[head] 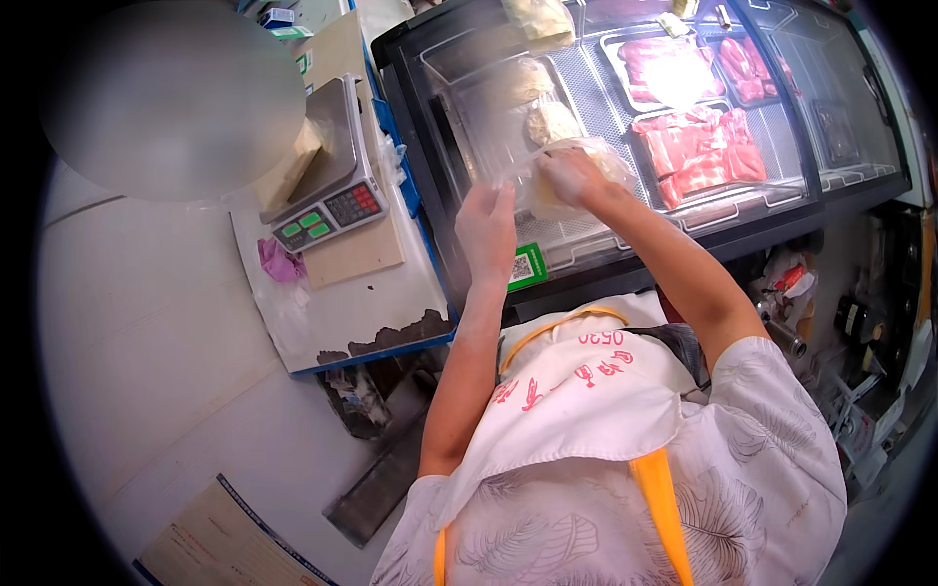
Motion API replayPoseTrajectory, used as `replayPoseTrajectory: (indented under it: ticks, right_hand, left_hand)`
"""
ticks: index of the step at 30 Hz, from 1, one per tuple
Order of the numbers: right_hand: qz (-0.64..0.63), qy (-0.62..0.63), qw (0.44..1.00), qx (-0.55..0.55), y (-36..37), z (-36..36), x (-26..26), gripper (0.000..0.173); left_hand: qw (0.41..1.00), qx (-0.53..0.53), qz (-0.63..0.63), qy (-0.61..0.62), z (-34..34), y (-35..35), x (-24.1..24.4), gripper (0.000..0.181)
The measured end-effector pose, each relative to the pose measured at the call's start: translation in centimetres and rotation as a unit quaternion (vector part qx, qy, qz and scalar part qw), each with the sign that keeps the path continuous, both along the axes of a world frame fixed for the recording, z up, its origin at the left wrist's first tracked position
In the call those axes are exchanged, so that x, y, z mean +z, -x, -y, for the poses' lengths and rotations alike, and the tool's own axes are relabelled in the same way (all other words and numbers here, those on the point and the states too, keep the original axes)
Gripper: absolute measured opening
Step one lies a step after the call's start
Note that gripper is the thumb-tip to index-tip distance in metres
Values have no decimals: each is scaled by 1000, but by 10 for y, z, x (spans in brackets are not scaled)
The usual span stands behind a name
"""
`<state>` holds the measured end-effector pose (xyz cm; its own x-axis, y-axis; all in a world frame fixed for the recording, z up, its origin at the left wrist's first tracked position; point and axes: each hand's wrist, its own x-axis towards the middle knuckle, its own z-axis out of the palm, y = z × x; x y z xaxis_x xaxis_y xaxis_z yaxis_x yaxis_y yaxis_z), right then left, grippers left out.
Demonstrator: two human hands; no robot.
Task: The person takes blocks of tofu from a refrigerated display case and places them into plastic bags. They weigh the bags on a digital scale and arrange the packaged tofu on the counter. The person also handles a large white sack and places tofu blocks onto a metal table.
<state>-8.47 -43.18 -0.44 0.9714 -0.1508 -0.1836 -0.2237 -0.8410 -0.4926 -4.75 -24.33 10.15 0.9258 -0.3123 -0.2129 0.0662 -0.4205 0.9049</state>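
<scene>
Both my hands are over the glass-topped display case (586, 80). My right hand (575, 176) has its fingers closed on a clear plastic bag (612, 161) with pale, floury-looking contents that I cannot identify. My left hand (487, 227) is raised to the left of it, its thumb and fingertips pinched together at what looks like the bag's thin film; blur hides the exact grip. Just beyond lie two more bags of pale food, a nearer bag (553, 123) and a farther bag (529, 79). Another bag (542, 22) rests near the case's far side.
Raw red meat (703, 154) fills trays in the case's right part. A digital scale (330, 168) stands on the worn side table (374, 300) at my left, beside a crumpled purple bag (280, 260). A green code card (529, 267) sits at the case's front edge.
</scene>
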Motion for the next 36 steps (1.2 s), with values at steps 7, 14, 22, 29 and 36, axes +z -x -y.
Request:
replayPoseTrajectory:
  ticks: [7, 14, 22, 29, 36]
  right_hand:
    - [-47, -132, 985, -97, 1, 1, 5, 34]
    - [-34, -149, 978, -141, 2, 3, -14, 29]
    - [102, 11, 995, 12, 9, 6, -30, 19]
    - [101, -109, 988, 32, 9, 9, -9, 11]
    - [15, -68, 992, 104, 40, -11, 122, 14]
  left_hand:
    - [1000, 18, 7, -13, -3, 1, -2, 30]
    - [999, 6, 6, -41, -1, -3, 4, 29]
    - [1000, 1, 0, -22, 1, -4, 3, 29]
    - [999, 4, -6, 33, -1, -3, 6, 26]
    - [998, -25, -36, 43, -23, -6, -11, 29]
